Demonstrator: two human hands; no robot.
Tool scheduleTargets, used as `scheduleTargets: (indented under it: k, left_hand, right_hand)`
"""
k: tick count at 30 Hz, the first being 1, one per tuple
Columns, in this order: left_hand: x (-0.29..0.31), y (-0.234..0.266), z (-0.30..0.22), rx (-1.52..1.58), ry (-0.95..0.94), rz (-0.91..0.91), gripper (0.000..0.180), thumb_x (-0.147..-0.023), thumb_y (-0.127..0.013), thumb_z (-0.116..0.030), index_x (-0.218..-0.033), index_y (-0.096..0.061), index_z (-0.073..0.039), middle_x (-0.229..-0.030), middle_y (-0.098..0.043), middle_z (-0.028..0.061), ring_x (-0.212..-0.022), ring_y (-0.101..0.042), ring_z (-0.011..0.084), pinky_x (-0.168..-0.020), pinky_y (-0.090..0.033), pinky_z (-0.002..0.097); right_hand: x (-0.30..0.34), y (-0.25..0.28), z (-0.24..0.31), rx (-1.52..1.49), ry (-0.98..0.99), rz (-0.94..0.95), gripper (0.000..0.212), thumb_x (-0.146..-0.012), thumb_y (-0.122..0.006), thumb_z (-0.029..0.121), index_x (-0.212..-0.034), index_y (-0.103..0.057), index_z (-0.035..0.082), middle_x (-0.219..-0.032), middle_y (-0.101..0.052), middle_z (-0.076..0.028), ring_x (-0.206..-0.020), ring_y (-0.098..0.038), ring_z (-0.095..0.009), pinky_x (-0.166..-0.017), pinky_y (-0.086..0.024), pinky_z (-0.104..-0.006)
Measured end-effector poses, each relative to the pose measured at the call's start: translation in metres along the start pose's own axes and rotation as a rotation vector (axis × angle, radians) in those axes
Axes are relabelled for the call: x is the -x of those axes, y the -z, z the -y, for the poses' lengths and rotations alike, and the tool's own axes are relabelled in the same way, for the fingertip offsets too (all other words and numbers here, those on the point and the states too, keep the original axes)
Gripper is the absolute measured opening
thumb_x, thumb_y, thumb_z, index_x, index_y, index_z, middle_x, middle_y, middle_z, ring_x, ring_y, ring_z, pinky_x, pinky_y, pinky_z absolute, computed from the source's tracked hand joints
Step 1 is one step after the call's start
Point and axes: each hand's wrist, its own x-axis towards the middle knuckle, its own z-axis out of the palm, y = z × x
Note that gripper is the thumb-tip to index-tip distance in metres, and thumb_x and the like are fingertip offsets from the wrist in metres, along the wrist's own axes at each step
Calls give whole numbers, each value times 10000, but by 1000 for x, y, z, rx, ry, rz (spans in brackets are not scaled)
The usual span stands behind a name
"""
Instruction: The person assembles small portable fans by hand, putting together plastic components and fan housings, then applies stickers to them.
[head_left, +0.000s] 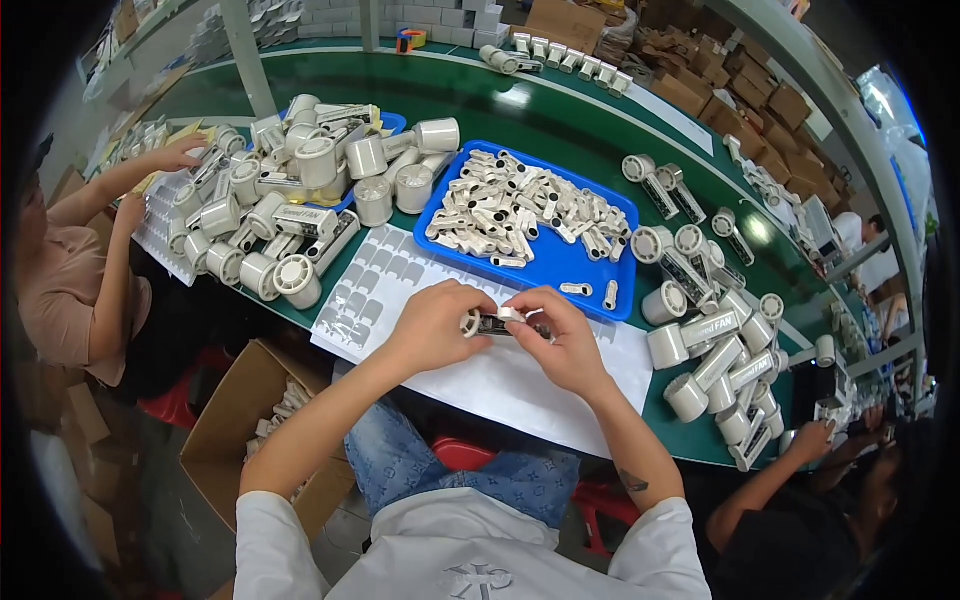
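White plastic fan body sits between both hands, held just above the white backing sheet at table edge. Left hand pinches the round head end, fingers curled close; right hand pinches the handle end, thumb and forefinger pressed on a small white piece on top. Judgement: step goes best with the left grip steady and the right thumb pressing flat, piece squared before full pressure.

Blue tray, at twelve o'clock from the hands, holds a loose heap of small white parts, thinning toward its near right corner. Cardboard box, at eight o'clock below the table, open; white pieces inside, kind unclear. Finished fans piled at three o'clock; sticker sheet at ten o'clock.
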Motion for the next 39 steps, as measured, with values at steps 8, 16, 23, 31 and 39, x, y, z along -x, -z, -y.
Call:
scheduleTargets:
  k: [8,16,23,31,39]
  left_hand:
    - [6,-7,4,69,-42,-81,385,-673,-791,-181,-1031,-669,-110,-932,-682,51,-922,-627,248,-809,-510,369]
    - [2,-12,7,129,-69,-129,421,-663,-819,-175,-1048,-661,-113,-948,-676,51,-912,-624,253,-798,-504,363]
    - [-4,-13,6,68,-85,-114,389,-673,-815,-176,-1021,-651,-118,-940,-672,44,-893,-618,247,-791,-503,357]
    - [-6,-10,3,128,-90,-75,345,-684,-791,-140,-985,-626,-115,-906,-661,44,-923,-621,262,-770,-508,374]
    - [-11,-14,14,90,-163,-80,338,-670,-807,-127,-965,-645,-94,-930,-652,76,-887,-607,304,-779,-496,388]
  right_hand:
    - [-9,-5,-7,-45,62,-25,252,-878,-661,-7,-1123,-607,20,-1067,-583,-54,-973,-603,-135,-863,-501,-277]
    - [-4,1,-15,337,18,-108,218,-828,-748,123,-1007,-661,34,-927,-677,-83,-844,-653,-182,-712,-509,-289]
    - [-4,8,-16,573,312,-16,227,-788,-755,59,-1004,-686,47,-945,-627,-76,-765,-609,-192,-629,-502,-286]
    - [-3,14,-1,675,298,43,237,-787,-739,45,-1018,-686,43,-927,-614,-85,-792,-606,-241,-670,-492,-331]
    - [-4,6,-7,696,265,-18,207,-778,-726,47,-983,-696,35,-816,-593,-94,-764,-592,-279,-658,-475,-379]
